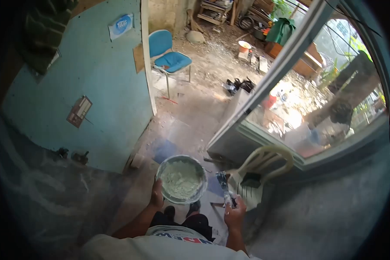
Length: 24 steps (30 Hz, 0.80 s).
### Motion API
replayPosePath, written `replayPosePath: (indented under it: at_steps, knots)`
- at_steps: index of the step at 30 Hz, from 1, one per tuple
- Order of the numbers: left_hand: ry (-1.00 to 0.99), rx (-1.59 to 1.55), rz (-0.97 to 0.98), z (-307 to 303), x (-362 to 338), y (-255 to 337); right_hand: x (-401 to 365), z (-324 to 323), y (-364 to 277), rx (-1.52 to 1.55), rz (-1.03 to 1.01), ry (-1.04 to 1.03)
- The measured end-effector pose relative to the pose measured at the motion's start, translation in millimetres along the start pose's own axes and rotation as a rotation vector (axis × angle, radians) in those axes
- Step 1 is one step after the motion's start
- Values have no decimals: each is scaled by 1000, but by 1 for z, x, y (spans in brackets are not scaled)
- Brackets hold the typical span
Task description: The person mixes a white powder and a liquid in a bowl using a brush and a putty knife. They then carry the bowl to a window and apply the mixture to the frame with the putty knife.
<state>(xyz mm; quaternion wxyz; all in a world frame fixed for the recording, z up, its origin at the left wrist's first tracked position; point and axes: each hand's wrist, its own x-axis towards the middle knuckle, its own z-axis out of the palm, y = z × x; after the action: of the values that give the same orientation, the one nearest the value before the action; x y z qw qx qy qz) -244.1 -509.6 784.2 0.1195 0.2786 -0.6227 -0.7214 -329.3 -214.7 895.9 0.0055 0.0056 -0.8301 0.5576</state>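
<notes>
A round metal bowl (182, 180) with pale, lumpy powder or paste in it is held in front of my body. My left hand (157, 193) grips the bowl's left side, its fingers partly hidden by the rim. To the right of the bowl, my right hand (235, 211) is closed around the handle of a putty knife (223, 182). The knife's blade points up and away from me and is smeared with pale material. Blade and bowl are apart.
A cream plastic chair (279, 152) with a dark block (251, 180) on its seat stands at the right, beside a window frame (264, 86). A light-blue panel (104, 73) is at the left. Beyond the opening are a blue chair (171, 61) and black bags (240, 85).
</notes>
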Motion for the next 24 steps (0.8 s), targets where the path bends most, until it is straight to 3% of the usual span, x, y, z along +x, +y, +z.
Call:
replayPosePath:
  at_steps: [1, 2, 3, 4, 5, 7, 9, 10, 11, 13, 15, 17, 21, 24]
  knots:
    - [147, -33, -20, -9, 12, 12, 23, 13, -18, -17, -17, -55]
    - [187, 86, 119, -16, 26, 11, 48, 19, -22, -6, -30, -97]
    - [205, 102, 135, -7, 39, 30, 77, 18, -11, -68, -207, -89]
    - [219, -109, 94, -6, 55, 51, 103, 24, -5, -143, -377, -81]
    - [235, -320, 51, -2, 65, 63, 127, 27, -6, -190, -269, -162]
    - [269, -372, 65, -2, 93, 58, 188, 48, -12, 71, -120, -221]
    - [264, 164, 468, 6, 105, 90, 259, 66, -3, -127, -410, -234]
    - [437, -356, 119, 2, 123, 84, 287, 70, -15, -164, -380, -299]
    - [455, -309, 75, 4, 126, 101, 313, 80, -34, -202, -352, -357]
    - [573, -511, 260, 32, 152, 140, 364, 103, -71, -142, -312, -412]
    - [619, -504, 187, 39, 164, 159, 406, 132, -85, -73, -259, -424]
    - [804, -510, 229, 39, 177, 151, 436, 148, -94, 50, -220, -437]
    - [809, -474, 172, 33, 246, 168, 492, 197, -82, 202, -128, -391]
    - [691, -527, 92, 15, 317, 182, 525, 224, -72, 147, -9, -318]
